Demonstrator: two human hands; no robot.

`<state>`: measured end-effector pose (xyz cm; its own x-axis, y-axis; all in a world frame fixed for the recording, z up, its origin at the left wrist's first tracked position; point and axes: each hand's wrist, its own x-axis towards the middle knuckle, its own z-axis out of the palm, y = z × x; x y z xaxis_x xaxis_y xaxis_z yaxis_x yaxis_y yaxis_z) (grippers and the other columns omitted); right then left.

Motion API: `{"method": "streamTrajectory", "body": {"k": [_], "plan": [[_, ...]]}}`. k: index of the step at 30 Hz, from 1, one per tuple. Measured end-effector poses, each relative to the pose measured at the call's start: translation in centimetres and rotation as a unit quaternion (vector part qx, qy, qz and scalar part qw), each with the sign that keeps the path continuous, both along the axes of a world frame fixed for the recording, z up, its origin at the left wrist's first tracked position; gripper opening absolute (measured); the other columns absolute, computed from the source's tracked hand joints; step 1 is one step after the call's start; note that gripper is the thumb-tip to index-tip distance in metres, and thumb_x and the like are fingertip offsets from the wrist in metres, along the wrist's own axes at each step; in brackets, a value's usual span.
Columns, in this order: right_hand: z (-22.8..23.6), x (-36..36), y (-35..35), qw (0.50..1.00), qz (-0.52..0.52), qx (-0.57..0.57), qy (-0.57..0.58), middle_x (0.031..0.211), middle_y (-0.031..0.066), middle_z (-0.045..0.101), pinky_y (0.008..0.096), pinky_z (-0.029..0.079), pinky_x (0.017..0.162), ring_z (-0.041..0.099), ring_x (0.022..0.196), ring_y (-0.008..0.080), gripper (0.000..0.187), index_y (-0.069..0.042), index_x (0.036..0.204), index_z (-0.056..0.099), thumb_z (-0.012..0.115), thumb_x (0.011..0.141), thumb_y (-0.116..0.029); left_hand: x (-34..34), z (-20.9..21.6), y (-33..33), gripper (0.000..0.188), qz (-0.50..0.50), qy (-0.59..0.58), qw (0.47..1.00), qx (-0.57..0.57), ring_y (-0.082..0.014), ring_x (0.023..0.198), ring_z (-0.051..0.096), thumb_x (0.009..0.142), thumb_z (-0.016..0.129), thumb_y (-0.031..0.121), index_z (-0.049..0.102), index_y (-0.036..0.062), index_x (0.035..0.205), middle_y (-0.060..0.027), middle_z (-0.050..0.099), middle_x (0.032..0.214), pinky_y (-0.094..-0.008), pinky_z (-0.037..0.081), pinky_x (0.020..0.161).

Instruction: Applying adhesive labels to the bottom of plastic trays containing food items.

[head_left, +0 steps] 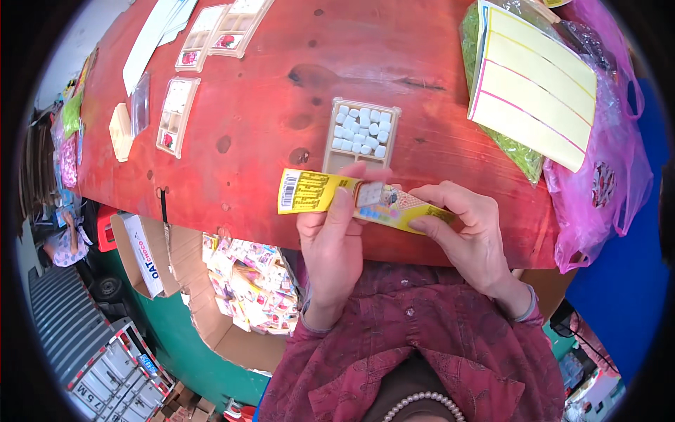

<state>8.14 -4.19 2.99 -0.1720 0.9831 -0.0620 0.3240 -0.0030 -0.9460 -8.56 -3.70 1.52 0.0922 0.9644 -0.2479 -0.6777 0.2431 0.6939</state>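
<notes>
Between my two hands stretches a yellow printed card strip [309, 190] with a barcode and small pictures, slightly bent, above the near edge of the red table. My left hand [330, 235] pinches its middle, thumb in front; some fingers are blurred. The strip's right end is between the thumb and fingers of my right hand [467, 235]. Just beyond the strip lies a shallow beige tray [339, 161] with small white marshmallow-like pieces [363, 129] in its far compartment. The strip and my left fingers hide the tray's near end.
Several partly filled beige trays [176, 116] lie at the left, near a beige stack [121, 132] and a clear plastic piece [140, 103]. Yellow lined sheets [534, 88] rest on a green bag at right, beside a purple plastic bag [598, 190]. Below the table, a carton [193, 281] holds many small packs.
</notes>
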Motion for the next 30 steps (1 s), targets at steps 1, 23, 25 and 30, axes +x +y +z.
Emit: {"method": "streamTrajectory", "body": {"k": [1, 23, 25, 30], "plan": [[-0.1, -0.1, 0.0, 1.000, -0.009, -0.009, 0.005, 0.083, 0.0098, 0.061, 0.0250, 0.046, 0.069, 0.060, 0.077, 0.0154, 0.029, 0.001, 0.101, 0.062, 0.067, 0.072, 0.003, -0.3, -0.2, 0.0, 0.032, 0.032, 0.097, 0.994, 0.029, -0.0234, 0.097, 0.060, 0.094, 0.047, 0.013, 0.050, -0.0065, 0.120, -0.0176, 0.059, 0.108, -0.0333, 0.047, 0.087], [-1.8, -2.9, 3.1, 0.992, -0.101, -0.069, -0.018, 0.063, 0.0068, 0.061, 0.0220, 0.041, 0.056, 0.053, 0.060, 0.0040, 0.021, 0.000, 0.086, 0.052, 0.070, 0.076, -0.005, -4.1, -1.9, 3.6, 0.022, 0.113, 0.396, 0.911, 0.040, -0.0093, 0.075, 0.060, 0.077, 0.067, -0.006, 0.060, -0.0056, 0.098, -0.0082, 0.065, 0.086, -0.0212, 0.049, 0.068], [-1.7, -3.0, 3.3, 0.992, -0.100, -0.070, -0.039, 0.063, 0.0068, 0.061, 0.0228, 0.041, 0.054, 0.054, 0.059, 0.0050, 0.022, -0.001, 0.084, 0.051, 0.071, 0.076, -0.006, -4.4, -2.1, 3.8, 0.021, 0.116, 0.402, 0.908, 0.034, -0.0090, 0.074, 0.060, 0.077, 0.067, -0.006, 0.060, -0.0055, 0.097, -0.0080, 0.066, 0.084, -0.0210, 0.049, 0.068], [-2.2, -3.0, 3.6, 0.992, -0.101, -0.059, -0.048, 0.062, 0.0065, 0.060, 0.0229, 0.041, 0.053, 0.054, 0.057, 0.0056, 0.023, -0.001, 0.083, 0.051, 0.071, 0.075, -0.007, -4.5, -2.2, 3.9, 0.018, 0.110, 0.416, 0.902, 0.021, -0.0083, 0.073, 0.060, 0.077, 0.067, -0.005, 0.061, -0.0051, 0.093, -0.0072, 0.066, 0.082, -0.0207, 0.049, 0.067]]}}
